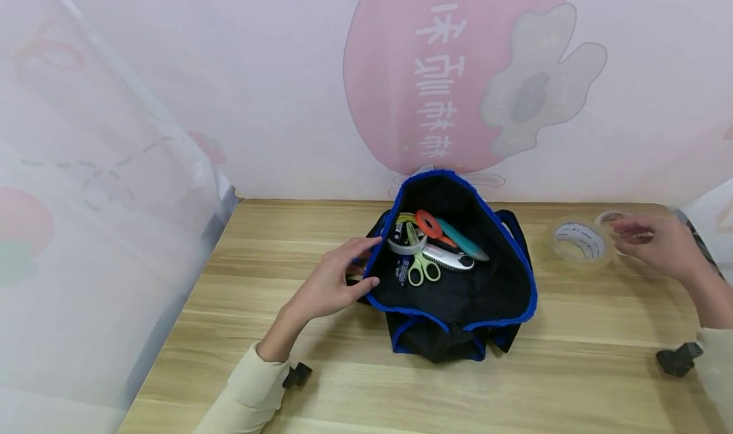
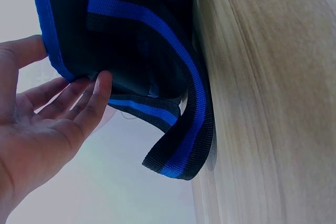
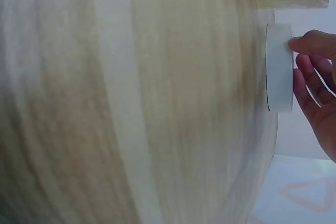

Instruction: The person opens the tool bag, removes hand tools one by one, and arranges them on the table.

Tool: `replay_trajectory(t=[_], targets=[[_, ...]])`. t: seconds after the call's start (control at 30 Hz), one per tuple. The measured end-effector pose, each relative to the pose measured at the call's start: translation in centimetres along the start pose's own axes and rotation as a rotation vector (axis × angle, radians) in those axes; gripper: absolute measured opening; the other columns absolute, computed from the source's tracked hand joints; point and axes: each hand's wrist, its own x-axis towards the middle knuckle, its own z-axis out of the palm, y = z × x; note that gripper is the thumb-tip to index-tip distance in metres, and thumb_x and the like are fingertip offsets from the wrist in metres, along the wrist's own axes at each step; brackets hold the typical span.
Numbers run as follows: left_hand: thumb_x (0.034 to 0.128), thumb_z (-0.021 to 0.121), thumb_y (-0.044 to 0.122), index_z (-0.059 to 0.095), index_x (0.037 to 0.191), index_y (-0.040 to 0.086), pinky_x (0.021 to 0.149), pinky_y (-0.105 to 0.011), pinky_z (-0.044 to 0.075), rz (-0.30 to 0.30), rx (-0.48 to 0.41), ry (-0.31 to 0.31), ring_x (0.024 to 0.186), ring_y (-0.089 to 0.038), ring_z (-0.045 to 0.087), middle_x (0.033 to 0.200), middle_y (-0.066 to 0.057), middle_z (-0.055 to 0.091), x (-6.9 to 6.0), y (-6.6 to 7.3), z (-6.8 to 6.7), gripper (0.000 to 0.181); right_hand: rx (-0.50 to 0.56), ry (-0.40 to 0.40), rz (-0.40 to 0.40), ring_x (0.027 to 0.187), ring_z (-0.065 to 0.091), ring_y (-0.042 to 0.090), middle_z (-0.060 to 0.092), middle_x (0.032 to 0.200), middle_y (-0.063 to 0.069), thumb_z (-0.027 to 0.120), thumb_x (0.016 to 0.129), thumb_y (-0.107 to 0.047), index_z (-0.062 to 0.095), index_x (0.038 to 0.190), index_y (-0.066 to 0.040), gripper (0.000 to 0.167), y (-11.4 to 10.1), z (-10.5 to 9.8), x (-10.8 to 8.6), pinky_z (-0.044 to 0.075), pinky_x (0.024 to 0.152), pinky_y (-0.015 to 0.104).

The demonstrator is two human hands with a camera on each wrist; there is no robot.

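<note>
A black tool bag (image 1: pixel 458 294) with blue edging stands wide open on the table. My left hand (image 1: pixel 335 278) holds its left rim, thumb and fingers at the blue edge; the left wrist view shows the same grip beside a black and blue strap (image 2: pixel 197 103). Inside lie green-handled scissors (image 1: pixel 424 270), a grey-white utility knife (image 1: pixel 449 258), a teal tool (image 1: pixel 462 240), an orange ring-ended tool (image 1: pixel 428 224) and a white ring (image 1: pixel 408 248). At the right, my right hand (image 1: pixel 658 243) pinches the upper edge of a white tape roll (image 3: pixel 280 69), which lies flat.
A wide roll of clear tape (image 1: pixel 578 243) lies between the bag and my right hand. The wooden table (image 1: pixel 258 294) ends at a printed pink and white curtain (image 1: pixel 286 103) behind the bag. Black wrist cameras sit at both sleeves.
</note>
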Motion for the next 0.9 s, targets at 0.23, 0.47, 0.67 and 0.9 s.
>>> replay_trajectory(t=[0.23,0.47,0.67,0.9], targets=[[0.0974,0.078,0.009,0.05,0.16,0.011,0.1,-0.044,0.065,-0.002,0.002,-0.002,0.13,-0.03,0.066,0.153,-0.017,0.059,0.0,0.0,0.0,0.068,0.008,0.031,0.057,0.084,0.036,-0.033,0.07,0.119,0.039,0.077,0.099,-0.007,0.069,0.128,0.011,0.036,-0.4,-0.1,-0.7,0.038,0.065,-0.005],[0.0973,0.079,0.01,0.05,0.16,0.012,0.1,-0.041,0.065,-0.007,0.009,-0.001,0.13,-0.027,0.066,0.152,-0.01,0.059,0.0,0.0,0.0,0.069,0.08,0.088,-0.016,0.091,0.043,-0.03,0.069,0.11,-0.025,0.078,0.097,-0.003,0.072,0.13,0.005,0.035,-2.0,-0.7,-0.7,0.041,0.071,-0.006],[0.0978,0.078,0.01,0.05,0.16,0.012,0.098,-0.039,0.066,-0.01,0.005,-0.002,0.128,-0.031,0.066,0.153,-0.01,0.059,0.0,-0.1,0.0,0.069,0.112,0.114,-0.057,0.089,0.048,-0.029,0.075,0.111,-0.015,0.078,0.096,-0.003,0.071,0.13,0.006,0.036,-5.0,-1.1,-0.4,0.042,0.073,-0.007],[0.0982,0.078,0.01,0.05,0.161,0.012,0.098,-0.038,0.066,-0.017,0.008,-0.006,0.124,-0.038,0.069,0.154,-0.011,0.058,0.0,-0.2,0.0,0.069,0.088,0.099,-0.064,0.09,0.046,-0.029,0.071,0.127,0.031,0.075,0.099,-0.007,0.067,0.136,0.005,0.039,-8.8,-1.3,-0.3,0.037,0.077,-0.009]])
